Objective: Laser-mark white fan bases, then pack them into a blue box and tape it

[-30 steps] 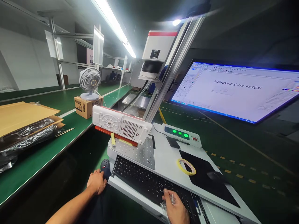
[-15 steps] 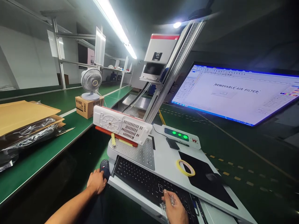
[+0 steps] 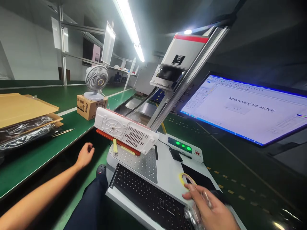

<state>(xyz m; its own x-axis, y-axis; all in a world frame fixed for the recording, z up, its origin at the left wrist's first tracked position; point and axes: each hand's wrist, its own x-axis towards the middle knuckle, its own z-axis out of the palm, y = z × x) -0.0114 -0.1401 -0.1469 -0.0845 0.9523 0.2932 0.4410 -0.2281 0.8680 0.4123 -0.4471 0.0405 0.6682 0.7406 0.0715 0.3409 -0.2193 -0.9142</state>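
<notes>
My left hand [image 3: 85,155] hangs in the air beside the green bench, its fingers loosely curled and apart, with nothing seen in them. My right hand [image 3: 211,207] is closed on a crumpled piece of clear plastic film [image 3: 192,215], above the right end of the black keyboard [image 3: 144,195]. Just behind its fingertips lies a roll of yellow tape [image 3: 181,179], partly covered by the hand. A white plastic housing [image 3: 126,129] with a round grille and slots stands tilted on a red-orange holder [image 3: 130,150], over the perforated metal plate [image 3: 144,166].
Above the plate rises a marking machine head [image 3: 184,52] on a slanted metal column [image 3: 192,76]. At right, a monitor [image 3: 249,108] reads "REMOVABLE AIR FILTER". To the left, the green bench [image 3: 69,123] carries a fan [image 3: 97,78] on a carton [image 3: 88,108] and stacked cardboard [image 3: 24,107].
My left hand has moved up and left, away from the keyboard tray's edge. My right hand has moved right and up with the plastic film, towards the tape roll. The view has shifted slightly.
</notes>
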